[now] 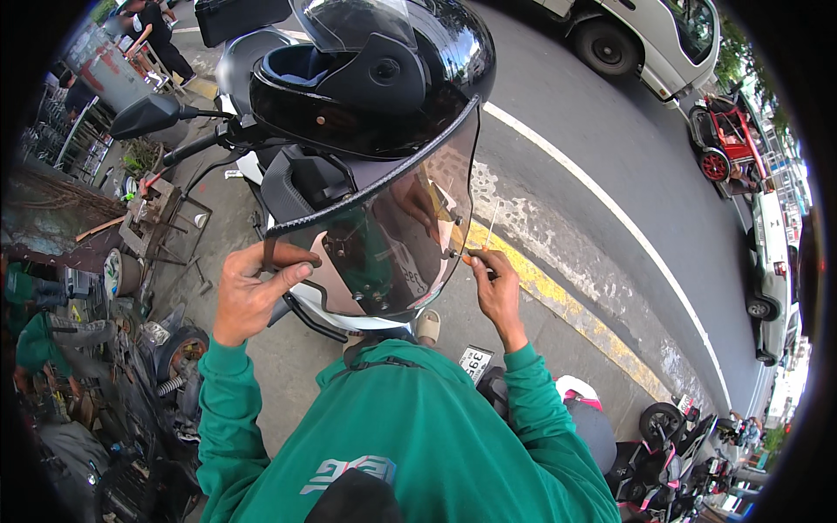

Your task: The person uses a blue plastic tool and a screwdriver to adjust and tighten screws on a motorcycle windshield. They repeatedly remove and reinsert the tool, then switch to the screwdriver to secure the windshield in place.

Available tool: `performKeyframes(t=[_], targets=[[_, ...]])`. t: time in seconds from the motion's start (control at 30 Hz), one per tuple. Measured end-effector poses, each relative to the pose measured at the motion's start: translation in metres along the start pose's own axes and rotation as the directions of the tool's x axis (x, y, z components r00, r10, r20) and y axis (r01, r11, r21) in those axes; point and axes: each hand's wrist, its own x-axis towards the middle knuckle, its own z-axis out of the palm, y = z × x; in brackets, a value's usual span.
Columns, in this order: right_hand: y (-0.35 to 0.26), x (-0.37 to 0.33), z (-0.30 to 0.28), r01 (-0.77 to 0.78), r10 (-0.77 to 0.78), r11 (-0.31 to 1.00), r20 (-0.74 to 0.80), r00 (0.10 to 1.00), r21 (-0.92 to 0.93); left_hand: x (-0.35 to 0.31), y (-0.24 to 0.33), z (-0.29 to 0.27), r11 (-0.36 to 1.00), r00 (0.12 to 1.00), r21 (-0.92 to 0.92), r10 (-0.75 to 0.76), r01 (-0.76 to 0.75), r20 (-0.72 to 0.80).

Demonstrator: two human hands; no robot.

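Observation:
A tinted windscreen stands upright at the front of a scooter, directly before me. At its left edge my left hand is closed, with the thumb in front and fingers reaching behind the tinted panel. My right hand is closed beside the right edge, near a dark screw. Between its fingers is a small orange-handled tool, apparently a screwdriver; a thin shaft points up from the hand. More dark screws show low on the panel. A glossy black helmet with raised visor rests beyond the windscreen.
A mirror and handlebar jut out to the left. Motorcycle parts and a wheel crowd the lower left. A yellow-painted kerb borders the road, where a white truck and other vehicles stand. Parked motorcycles are at lower right.

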Motion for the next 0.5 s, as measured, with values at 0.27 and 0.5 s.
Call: performKeyframes(t=[0.27,0.5], targets=[[0.012,-0.001,0.014,0.000,0.006,0.999,-0.143,0.990,0.041,0.004,0.006,0.004,1.000,1.000,-0.007,0.022,-0.022,-0.021],[0.012,-0.016,-0.004,0.170,-0.186,0.930,-0.016,0.982,-0.327,0.008,-0.018,0.006,0.972,0.971,-0.033,0.228,-0.231,-0.073]])
